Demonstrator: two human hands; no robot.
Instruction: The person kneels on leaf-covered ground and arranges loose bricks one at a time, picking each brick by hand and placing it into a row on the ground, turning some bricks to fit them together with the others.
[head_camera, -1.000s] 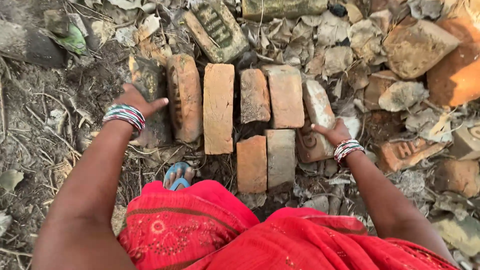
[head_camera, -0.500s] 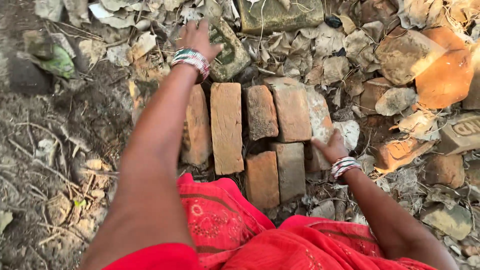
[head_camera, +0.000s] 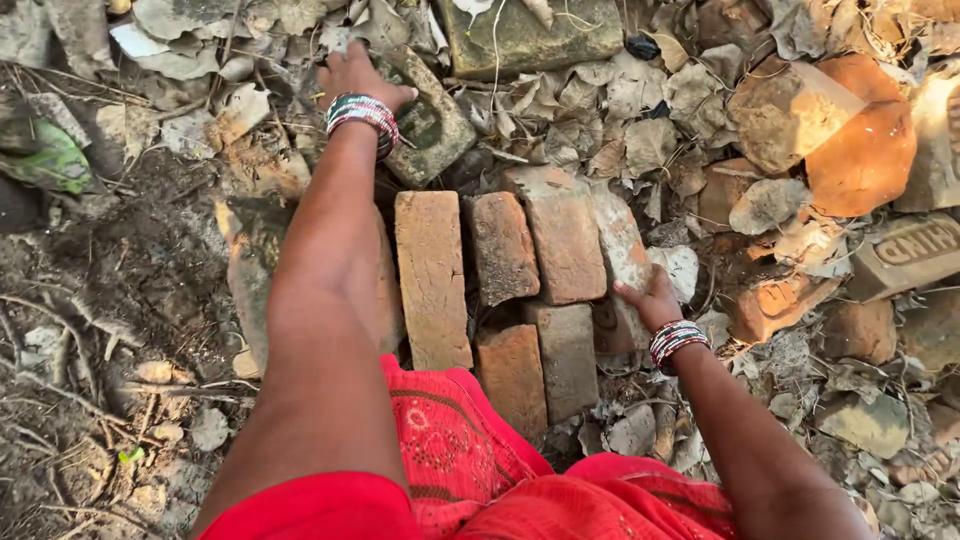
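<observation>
My left hand (head_camera: 355, 78) reaches far forward and grips the near end of a dark, mossy brick (head_camera: 428, 120) lying among dry leaves. My right hand (head_camera: 652, 298) rests with fingers spread on the rightmost brick (head_camera: 622, 240) of a flat row of worn bricks (head_camera: 432, 275) laid side by side on the ground. Both wrists carry striped bangles. A red patterned garment (head_camera: 470, 470) covers my knees at the bottom.
A large mossy block (head_camera: 535, 35) lies at the top. Orange brick chunks (head_camera: 860, 150) and a stamped brick (head_camera: 915, 250) are scattered to the right among dry leaves. Bare soil with twigs and a green scrap (head_camera: 45, 160) lies on the left.
My left hand left the leftmost brick of the row, reached forward and closed on the mossy brick. The right hand stayed on the right brick. The view shifted forward.
</observation>
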